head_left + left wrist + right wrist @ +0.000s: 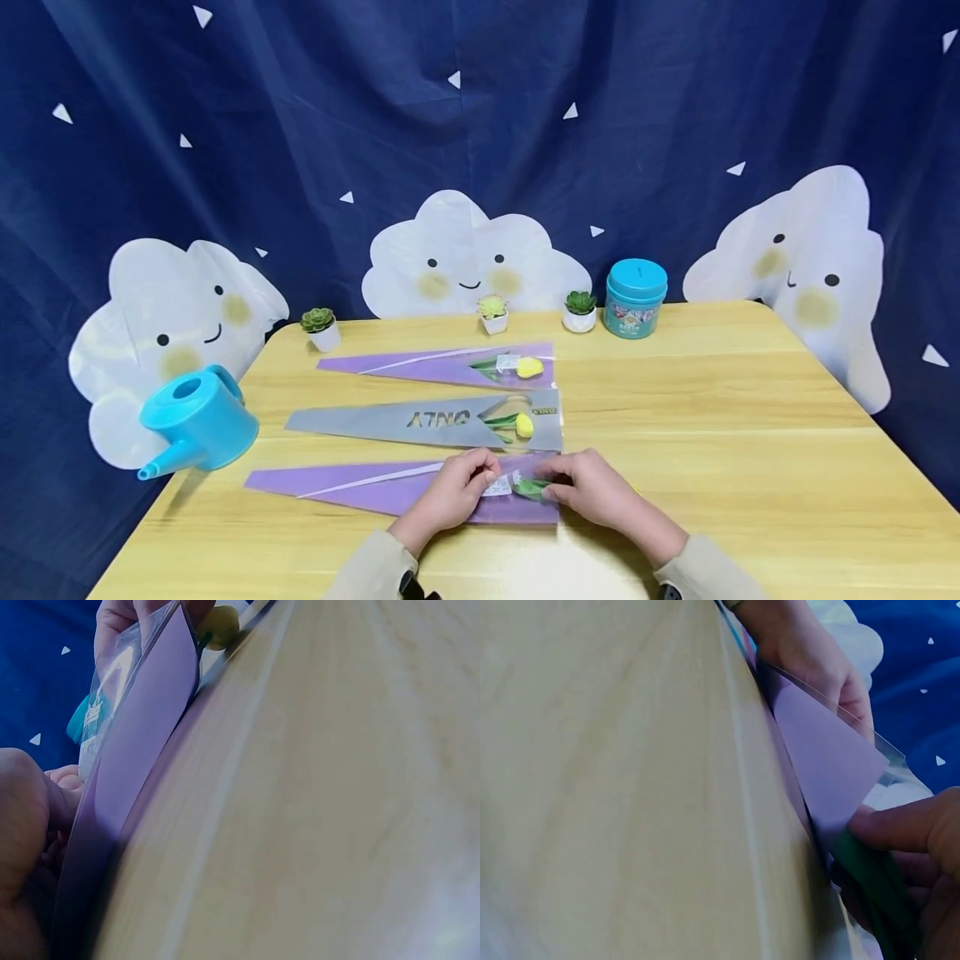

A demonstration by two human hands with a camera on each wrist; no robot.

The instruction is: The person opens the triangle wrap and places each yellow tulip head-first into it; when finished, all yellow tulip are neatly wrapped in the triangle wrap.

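Observation:
Nearest me lies a long tapered purple flower sleeve (352,487) with a clear film front and a white label. My left hand (456,486) pinches the sleeve's film near the label. At the sleeve's wide end, my right hand (596,492) grips a tulip by its green leaves (530,489). The tulip's yellow head (220,628) shows past that hand in the left wrist view; in the head view the hand mostly hides it. The right wrist view has the purple sleeve (825,757) with its wide end lifted, right beside the pinched green leaves (877,892).
Behind lie a grey sleeve (442,421) and another purple sleeve (420,364), each holding a yellow tulip. Small potted succulents (492,312) and a blue-lidded tub (636,300) line the back edge. A blue watering can (202,421) stands at the left edge.

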